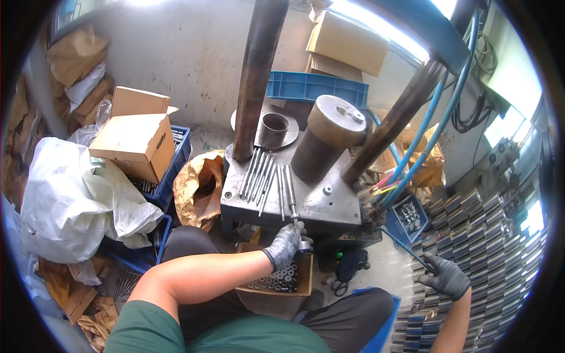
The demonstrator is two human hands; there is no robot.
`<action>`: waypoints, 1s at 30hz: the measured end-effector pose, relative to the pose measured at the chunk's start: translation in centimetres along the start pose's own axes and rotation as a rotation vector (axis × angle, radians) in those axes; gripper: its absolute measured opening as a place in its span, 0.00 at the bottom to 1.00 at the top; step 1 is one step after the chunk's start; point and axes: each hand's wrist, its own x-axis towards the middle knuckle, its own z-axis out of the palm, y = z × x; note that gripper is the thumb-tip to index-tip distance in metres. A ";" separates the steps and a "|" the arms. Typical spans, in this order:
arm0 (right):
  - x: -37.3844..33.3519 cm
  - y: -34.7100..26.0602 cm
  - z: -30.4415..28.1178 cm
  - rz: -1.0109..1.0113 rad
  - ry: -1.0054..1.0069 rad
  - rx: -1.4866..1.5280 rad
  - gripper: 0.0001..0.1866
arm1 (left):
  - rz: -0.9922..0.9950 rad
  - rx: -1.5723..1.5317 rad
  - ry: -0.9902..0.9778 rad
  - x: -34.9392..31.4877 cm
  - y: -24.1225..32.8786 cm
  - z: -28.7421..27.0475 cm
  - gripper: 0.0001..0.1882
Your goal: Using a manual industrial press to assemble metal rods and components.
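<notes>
From my remote station I record the left hand [286, 244], grey-gloved, clamped on the near end of a thick metal rod [291, 191], which reaches over the middle of the front edge of the press table [329, 214]; that overhang, I judge, leaves the end free to grasp. A metal ring [305, 245] shows at the same fingers; whether it is held I cannot tell. The right hand [445, 276] is closed round a slim blue-grey bar [406, 246] slanting toward the table's right front corner; its far end I cannot confirm. Thinner rods [257, 176], smooth and bright, lie roughly side by side toward the left edge, presumably for easy reach. Behind stands a dull, stout cylinder [315, 150] with a broader top. Below the front edge, a brown box [311, 273] holds round collars [279, 281], apparently metal.
</notes>
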 end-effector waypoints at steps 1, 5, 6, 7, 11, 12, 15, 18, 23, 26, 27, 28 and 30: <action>0.2 -0.2 0.1 -0.041 -0.006 -0.057 0.39 | 0.017 0.021 0.022 -0.2 0.0 0.0 0.13; 0.3 -4.2 0.1 -0.100 -0.091 -0.304 0.33 | 0.157 0.130 -0.015 1.7 -2.0 -2.7 0.11; 0.2 -3.5 0.1 -0.098 -0.070 -0.294 0.33 | 0.168 0.146 -0.028 1.0 -1.8 -2.3 0.11; 0.1 -2.3 0.3 -0.123 -0.062 -0.384 0.28 | 0.187 0.222 -0.060 0.1 -1.2 -1.8 0.11; 0.3 -1.6 1.1 -0.147 0.005 -0.440 0.16 | 0.410 0.364 -0.231 -2.8 1.2 -1.3 0.14; 0.3 -1.3 1.2 -0.168 0.018 -0.453 0.15 | 0.486 0.372 -0.295 -3.2 1.9 -1.1 0.15; 0.3 -1.3 1.6 -0.188 0.060 -0.478 0.14 | 0.685 0.431 -0.284 -3.6 4.4 0.4 0.18; 0.1 -1.7 1.6 -0.193 0.075 -0.448 0.16 | 0.845 0.331 -0.390 -3.0 7.9 2.7 0.16; -0.4 -2.5 1.1 -0.153 0.023 -0.442 0.20 | 1.041 0.417 -0.517 -0.6 16.3 6.5 0.11; -0.5 -2.7 0.8 -0.141 -0.008 -0.432 0.22 | 0.981 0.332 -0.517 -0.4 20.6 10.9 0.07; -0.4 -2.9 0.7 -0.136 -0.039 -0.438 0.23 | 1.009 0.402 -0.437 0.6 22.4 11.8 0.08; -0.2 -2.6 0.8 -0.135 -0.033 -0.433 0.23 | 1.034 0.469 -0.356 1.9 24.1 12.7 0.09; -0.3 -1.9 1.2 -0.190 0.028 -0.406 0.22 | 1.016 0.554 -0.272 4.0 26.7 15.0 0.07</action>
